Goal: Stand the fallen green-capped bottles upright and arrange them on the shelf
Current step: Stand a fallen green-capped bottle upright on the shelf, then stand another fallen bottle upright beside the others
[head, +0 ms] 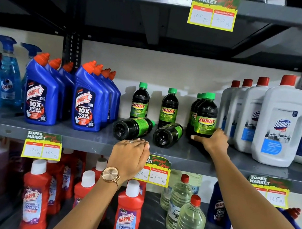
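On the grey middle shelf (84,135), two dark green-capped bottles lie on their sides with bases toward me: the left fallen bottle (132,127) and the right fallen bottle (167,134). Behind them two bottles stand upright, one (140,101) at left and one (169,107) at centre. A row of upright bottles stands at right, and my right hand (212,141) grips the base of its front bottle (205,115). My left hand (130,156), wearing a watch, hovers at the shelf's front edge just below the left fallen bottle, fingers together, holding nothing.
Blue toilet-cleaner bottles (87,101) stand left of the green-capped bottles, white red-capped jugs (280,122) to the right. Price tags (212,10) hang from the shelf edges. The shelf below holds red cleaner bottles (128,215) and clear water-like bottles (189,224).
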`<action>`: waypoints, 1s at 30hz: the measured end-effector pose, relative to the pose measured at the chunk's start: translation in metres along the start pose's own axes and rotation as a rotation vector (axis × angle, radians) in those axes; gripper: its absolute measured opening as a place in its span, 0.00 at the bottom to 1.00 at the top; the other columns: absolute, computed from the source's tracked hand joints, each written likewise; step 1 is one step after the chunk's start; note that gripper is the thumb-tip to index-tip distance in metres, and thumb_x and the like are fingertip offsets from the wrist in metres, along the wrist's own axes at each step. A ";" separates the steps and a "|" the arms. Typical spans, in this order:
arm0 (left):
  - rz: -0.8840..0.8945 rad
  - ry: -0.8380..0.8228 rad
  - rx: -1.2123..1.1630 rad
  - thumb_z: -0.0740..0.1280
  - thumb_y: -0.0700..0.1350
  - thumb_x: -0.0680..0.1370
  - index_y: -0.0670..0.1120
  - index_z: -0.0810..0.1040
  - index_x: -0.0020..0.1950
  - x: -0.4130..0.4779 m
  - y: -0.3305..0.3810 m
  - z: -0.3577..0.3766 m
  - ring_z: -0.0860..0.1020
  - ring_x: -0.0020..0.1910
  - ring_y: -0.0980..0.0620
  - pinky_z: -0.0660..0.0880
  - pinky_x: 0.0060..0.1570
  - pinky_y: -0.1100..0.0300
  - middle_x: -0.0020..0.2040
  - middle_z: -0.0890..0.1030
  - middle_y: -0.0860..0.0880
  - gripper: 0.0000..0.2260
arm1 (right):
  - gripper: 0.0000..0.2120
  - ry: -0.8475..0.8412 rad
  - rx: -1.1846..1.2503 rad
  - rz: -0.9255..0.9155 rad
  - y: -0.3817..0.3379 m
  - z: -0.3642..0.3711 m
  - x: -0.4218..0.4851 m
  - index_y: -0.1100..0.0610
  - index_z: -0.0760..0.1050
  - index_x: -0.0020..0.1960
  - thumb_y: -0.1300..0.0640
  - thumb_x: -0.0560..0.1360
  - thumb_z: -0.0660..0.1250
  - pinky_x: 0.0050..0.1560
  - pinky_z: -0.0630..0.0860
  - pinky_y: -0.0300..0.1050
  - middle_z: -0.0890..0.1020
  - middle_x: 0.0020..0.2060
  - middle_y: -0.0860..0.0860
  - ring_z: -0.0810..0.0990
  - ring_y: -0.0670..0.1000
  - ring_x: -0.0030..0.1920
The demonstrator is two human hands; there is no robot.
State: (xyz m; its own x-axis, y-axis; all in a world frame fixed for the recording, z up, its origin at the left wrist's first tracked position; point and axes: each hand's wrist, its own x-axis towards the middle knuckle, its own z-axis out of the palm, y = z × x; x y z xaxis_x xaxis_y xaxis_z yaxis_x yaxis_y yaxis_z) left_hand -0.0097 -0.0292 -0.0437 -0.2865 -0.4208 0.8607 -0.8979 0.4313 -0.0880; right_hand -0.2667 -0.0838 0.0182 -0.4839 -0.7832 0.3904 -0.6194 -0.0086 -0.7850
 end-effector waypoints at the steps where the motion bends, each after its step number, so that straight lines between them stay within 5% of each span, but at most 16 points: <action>1: 0.004 -0.009 -0.005 0.56 0.46 0.77 0.45 0.85 0.42 0.000 0.000 0.000 0.84 0.41 0.54 0.79 0.39 0.59 0.41 0.86 0.50 0.17 | 0.44 -0.007 -0.010 0.006 0.000 0.000 0.000 0.65 0.68 0.65 0.43 0.59 0.80 0.62 0.75 0.58 0.75 0.63 0.63 0.75 0.64 0.63; 4: 0.039 -0.025 -0.025 0.56 0.47 0.78 0.45 0.85 0.45 -0.001 -0.003 -0.003 0.84 0.45 0.54 0.79 0.43 0.60 0.44 0.86 0.50 0.18 | 0.55 0.102 -0.102 -0.028 -0.004 -0.004 -0.009 0.66 0.59 0.73 0.35 0.60 0.75 0.67 0.67 0.60 0.66 0.70 0.64 0.66 0.66 0.69; 8: 0.127 0.040 -0.199 0.57 0.48 0.79 0.43 0.85 0.49 -0.006 -0.016 -0.015 0.83 0.48 0.53 0.79 0.47 0.59 0.47 0.86 0.49 0.17 | 0.29 0.380 0.068 -0.357 -0.023 -0.010 -0.036 0.61 0.74 0.54 0.35 0.71 0.65 0.51 0.73 0.51 0.80 0.50 0.58 0.78 0.60 0.53; 11: 0.203 0.174 -0.194 0.60 0.45 0.78 0.40 0.83 0.45 -0.014 -0.035 -0.031 0.82 0.42 0.50 0.78 0.43 0.57 0.43 0.85 0.47 0.14 | 0.30 0.036 -0.007 -0.417 -0.037 0.001 -0.055 0.58 0.71 0.34 0.30 0.73 0.57 0.37 0.72 0.46 0.77 0.28 0.53 0.76 0.53 0.30; 14: 0.044 0.245 -0.136 0.60 0.46 0.78 0.41 0.79 0.45 -0.023 -0.063 -0.042 0.77 0.40 0.47 0.74 0.40 0.53 0.42 0.80 0.46 0.11 | 0.36 -0.211 -0.115 -0.226 -0.050 0.012 -0.056 0.58 0.67 0.27 0.25 0.70 0.53 0.36 0.76 0.45 0.76 0.21 0.54 0.77 0.53 0.23; 16: -0.102 0.215 -0.032 0.58 0.49 0.78 0.41 0.78 0.48 -0.029 -0.080 -0.040 0.77 0.44 0.46 0.73 0.43 0.53 0.46 0.80 0.45 0.14 | 0.38 -0.259 -0.245 -0.121 -0.056 0.015 -0.048 0.59 0.71 0.31 0.23 0.68 0.51 0.34 0.72 0.43 0.79 0.24 0.54 0.79 0.51 0.26; 18: -0.133 0.129 0.063 0.55 0.53 0.80 0.41 0.80 0.51 -0.034 -0.091 -0.033 0.79 0.48 0.45 0.73 0.50 0.52 0.48 0.82 0.45 0.20 | 0.41 -0.362 -0.207 0.014 -0.062 0.020 -0.038 0.59 0.78 0.48 0.22 0.65 0.53 0.36 0.75 0.44 0.84 0.42 0.55 0.79 0.50 0.31; 20: -0.105 0.070 0.114 0.54 0.54 0.80 0.41 0.83 0.51 -0.037 -0.096 -0.025 0.81 0.52 0.46 0.70 0.59 0.53 0.50 0.84 0.45 0.22 | 0.47 -0.488 -0.092 0.181 -0.071 0.023 -0.032 0.58 0.72 0.65 0.22 0.62 0.59 0.41 0.78 0.41 0.79 0.60 0.56 0.80 0.51 0.39; 22: -0.100 0.056 0.120 0.56 0.52 0.78 0.42 0.84 0.50 -0.037 -0.097 -0.022 0.82 0.53 0.49 0.70 0.60 0.56 0.49 0.85 0.45 0.21 | 0.42 -0.559 -0.071 0.259 -0.078 0.026 -0.030 0.58 0.70 0.59 0.24 0.62 0.62 0.29 0.74 0.35 0.80 0.56 0.55 0.81 0.49 0.38; 25: -0.078 0.060 0.117 0.57 0.49 0.77 0.42 0.85 0.47 -0.033 -0.095 -0.023 0.83 0.51 0.50 0.76 0.54 0.57 0.47 0.86 0.46 0.19 | 0.36 -0.519 -0.026 0.279 -0.079 0.034 -0.030 0.59 0.74 0.52 0.28 0.62 0.66 0.18 0.70 0.32 0.81 0.38 0.54 0.80 0.49 0.21; 28: -0.046 0.069 0.125 0.57 0.48 0.78 0.42 0.85 0.48 -0.033 -0.098 -0.021 0.83 0.50 0.50 0.77 0.51 0.57 0.49 0.85 0.46 0.18 | 0.40 -0.364 0.121 0.235 -0.067 0.046 -0.034 0.60 0.79 0.52 0.28 0.56 0.67 0.37 0.83 0.43 0.84 0.38 0.54 0.84 0.54 0.31; 30: -0.036 0.084 0.115 0.57 0.48 0.78 0.43 0.85 0.49 -0.034 -0.099 -0.018 0.83 0.50 0.51 0.77 0.49 0.57 0.49 0.85 0.47 0.18 | 0.41 -0.230 0.165 0.168 -0.057 0.049 -0.039 0.63 0.79 0.53 0.27 0.59 0.65 0.53 0.81 0.52 0.83 0.42 0.55 0.83 0.58 0.41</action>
State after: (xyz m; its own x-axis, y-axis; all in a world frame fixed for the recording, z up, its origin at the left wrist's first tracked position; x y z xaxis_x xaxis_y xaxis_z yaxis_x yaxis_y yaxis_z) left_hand 0.0953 -0.0432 -0.0549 -0.2284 -0.3637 0.9031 -0.9409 0.3208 -0.1088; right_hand -0.1821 -0.0828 0.0245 -0.4071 -0.9018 0.1449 -0.4250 0.0467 -0.9040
